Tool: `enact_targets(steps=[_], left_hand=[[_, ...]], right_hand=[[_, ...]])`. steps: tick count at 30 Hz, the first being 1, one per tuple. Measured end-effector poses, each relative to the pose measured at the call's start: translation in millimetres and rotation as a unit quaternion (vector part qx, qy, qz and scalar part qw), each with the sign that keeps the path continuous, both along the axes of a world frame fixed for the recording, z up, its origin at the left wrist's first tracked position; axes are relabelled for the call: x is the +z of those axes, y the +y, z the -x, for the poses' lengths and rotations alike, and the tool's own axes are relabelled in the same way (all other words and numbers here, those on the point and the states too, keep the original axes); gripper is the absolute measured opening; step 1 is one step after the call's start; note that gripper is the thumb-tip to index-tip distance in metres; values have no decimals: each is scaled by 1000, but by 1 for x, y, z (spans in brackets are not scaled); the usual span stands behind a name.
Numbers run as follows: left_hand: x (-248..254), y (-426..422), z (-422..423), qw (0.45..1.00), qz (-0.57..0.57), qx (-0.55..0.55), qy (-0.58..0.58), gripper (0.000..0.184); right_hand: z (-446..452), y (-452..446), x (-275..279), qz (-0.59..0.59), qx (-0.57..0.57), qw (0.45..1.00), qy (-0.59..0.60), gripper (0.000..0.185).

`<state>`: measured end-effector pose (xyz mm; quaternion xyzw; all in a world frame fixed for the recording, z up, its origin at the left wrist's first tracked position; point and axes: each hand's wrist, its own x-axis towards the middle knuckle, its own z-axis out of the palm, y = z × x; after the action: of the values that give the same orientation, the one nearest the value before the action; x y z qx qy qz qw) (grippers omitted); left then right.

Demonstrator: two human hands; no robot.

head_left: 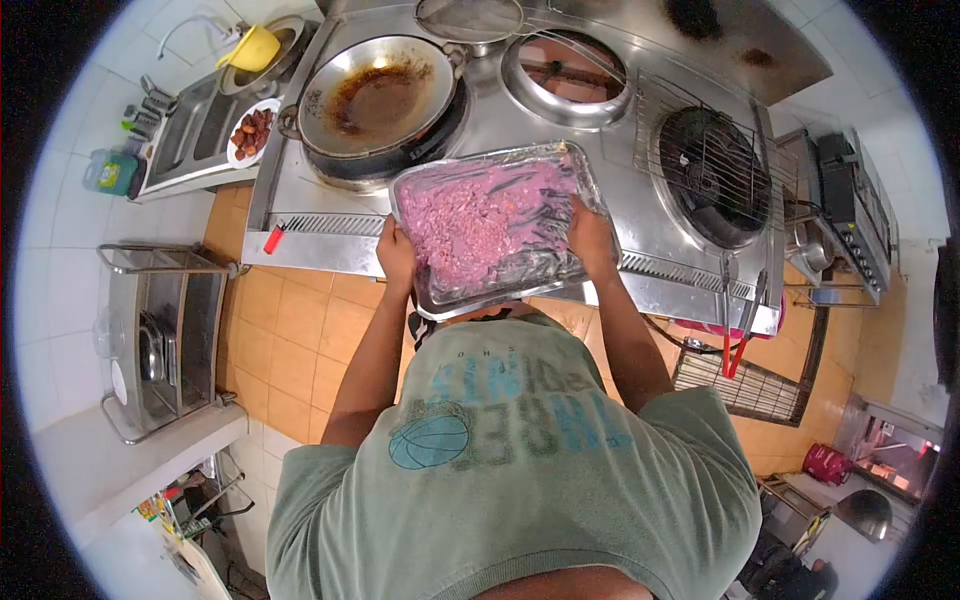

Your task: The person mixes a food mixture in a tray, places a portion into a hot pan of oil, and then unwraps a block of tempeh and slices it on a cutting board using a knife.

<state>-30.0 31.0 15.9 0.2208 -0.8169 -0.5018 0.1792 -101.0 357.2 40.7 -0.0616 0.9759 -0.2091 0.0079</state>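
Note:
Between my two hands is a rectangular metal tray (pixel 430 298), tilted a little, in front of the steel stove counter. A lumpy pink-purple mixture (pixel 470 220) covers most of its bottom, with streaks of bare metal on the right and near side. My left hand (pixel 397 252) grips the tray's left edge, fingers partly hidden beneath it. On the right edge, my right hand (pixel 590 238) holds on with the thumb over the rim. Whether the tray touches the counter I cannot tell.
A large stained wok (pixel 375 95) sits on the left burner. A ring burner (pixel 566 80) and a wire rack (pixel 700 140) over another burner lie behind and right. Red-handled tongs (pixel 735 310) hang at the counter's front. A plate of brown food pieces (pixel 250 135) stands by the sink.

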Motion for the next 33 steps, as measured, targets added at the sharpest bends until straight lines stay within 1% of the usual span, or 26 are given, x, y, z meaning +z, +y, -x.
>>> enact_targets(steps=[2,3,6,8,11,12,13,14,16,17,18,19,20,22,23,25,26,27,28,29,32,33], left_hand=[[-1,0,5,1000,-11,-4,-18,33],[-1,1,6,1000,-3,1,-23,33],[-9,3,11,999,33,20,-30,35],[-25,1,13,996,77,42,-28,36],[-18,7,14,996,64,33,-48,40],[-18,8,17,997,40,33,-59,39],[-19,9,20,997,16,34,-72,39],[-20,10,20,996,-8,34,-85,39],[-27,16,22,997,43,43,-44,39],[-31,19,22,996,68,48,-22,39],[-28,20,23,996,76,45,-27,39],[-26,22,23,995,84,43,-32,39],[-23,24,24,994,92,40,-37,38],[-17,27,22,996,59,39,-50,38],[-14,28,22,997,42,39,-55,38],[-23,29,22,995,86,42,-32,38],[-26,27,23,993,108,46,-19,38],[-20,28,23,995,93,34,-32,38],[-11,31,21,996,78,24,-45,38],[-4,32,20,996,63,14,-59,37],[-25,23,20,995,80,33,-40,37],[-15,25,16,996,71,33,-38,38]], right_hand=[[-3,-6,8,36,89,995,-14,40],[-7,-9,2,15,99,994,-52,40],[-30,-20,32,34,123,986,-107,40],[-36,-18,27,65,139,984,-92,40],[-45,-20,23,116,140,980,-79,39],[-46,-22,23,135,136,979,-74,39],[-44,-26,16,140,112,977,-114,38],[-44,-26,13,172,118,974,-93,39],[-38,-27,14,232,130,963,-44,39],[-34,-27,15,236,132,962,-26,39],[-29,-29,21,240,134,961,-7,39],[-23,-31,25,243,137,960,12,39],[-15,-32,25,215,127,968,13,39],[0,-38,26,158,105,982,13,40],[6,-42,27,131,95,987,-22,40],[16,-52,31,74,76,990,-91,42],[16,-53,26,78,110,988,-80,42],[13,-55,16,82,145,984,-68,41],[8,-59,18,85,181,978,-57,41],[-5,-58,19,125,192,973,21,42],[-22,-46,19,122,248,961,5,43],[-26,-40,24,118,248,962,-7,45]])
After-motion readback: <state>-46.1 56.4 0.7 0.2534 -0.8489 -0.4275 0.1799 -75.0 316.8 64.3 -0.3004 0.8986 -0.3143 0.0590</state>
